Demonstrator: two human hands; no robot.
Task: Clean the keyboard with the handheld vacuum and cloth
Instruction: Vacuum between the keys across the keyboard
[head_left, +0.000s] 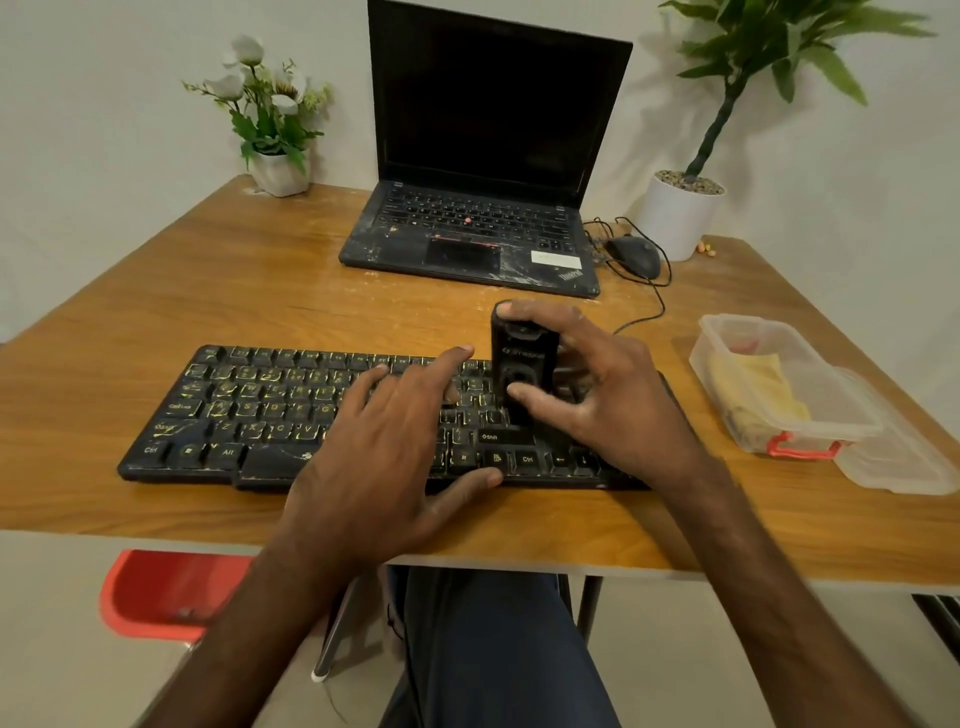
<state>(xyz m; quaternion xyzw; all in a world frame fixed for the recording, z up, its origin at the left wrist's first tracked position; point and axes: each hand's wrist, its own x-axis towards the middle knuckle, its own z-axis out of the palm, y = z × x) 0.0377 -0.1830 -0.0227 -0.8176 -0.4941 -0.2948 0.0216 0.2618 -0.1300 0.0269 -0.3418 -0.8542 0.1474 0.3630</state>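
Observation:
A black keyboard (249, 410) speckled with yellowish crumbs lies across the near part of the wooden table (208, 291). A small black handheld vacuum (523, 358) stands upright on the keyboard's right half. My right hand (608, 395) grips it, fingers over its top and thumb on its front. My left hand (384, 447) rests flat on the keyboard's middle with fingers spread, thumb at the front edge. A yellow cloth (753, 384) lies inside a clear plastic box (821, 415) at the right.
A dusty black laptop (483, 171) stands open at the back, a wired mouse (634, 254) to its right. A flower pot (278, 166) stands back left, a white plant pot (675, 213) back right. The box's lid (898, 462) lies beside it. A red chair (166, 592) sits below left.

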